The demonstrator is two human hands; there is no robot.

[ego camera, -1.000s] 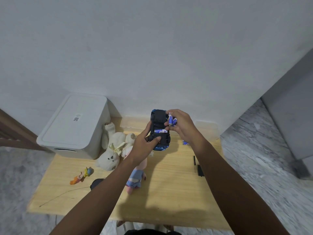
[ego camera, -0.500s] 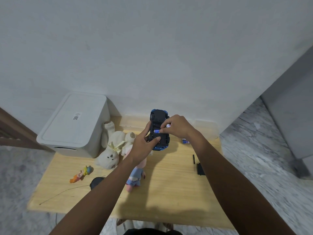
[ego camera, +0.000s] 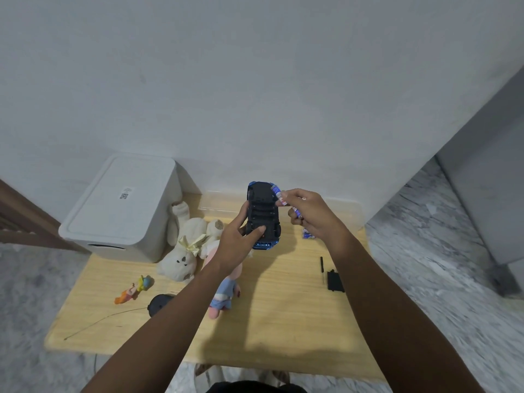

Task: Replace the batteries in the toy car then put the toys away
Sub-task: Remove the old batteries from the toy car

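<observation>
Holding the car point(ego camera: 262, 215) belly-up above the table point(ego camera: 283, 321), the left hand point(ego camera: 236, 242) gripped its near end, thumb pressed on the underside. The battery bay looked open and empty. The right hand point(ego camera: 307, 215) pinched batteries point(ego camera: 279, 195) just beside the car's far right edge; how many could not be told. More batteries point(ego camera: 307, 234) lay on the table under that hand, with a screwdriver point(ego camera: 322, 265) and the cover point(ego camera: 335, 280) nearer. Plush toys point(ego camera: 184, 251) and a bin point(ego camera: 122, 208) sat to the left. Held batteries could slip from so loose a pinch, or get mixed with those lying below.
</observation>
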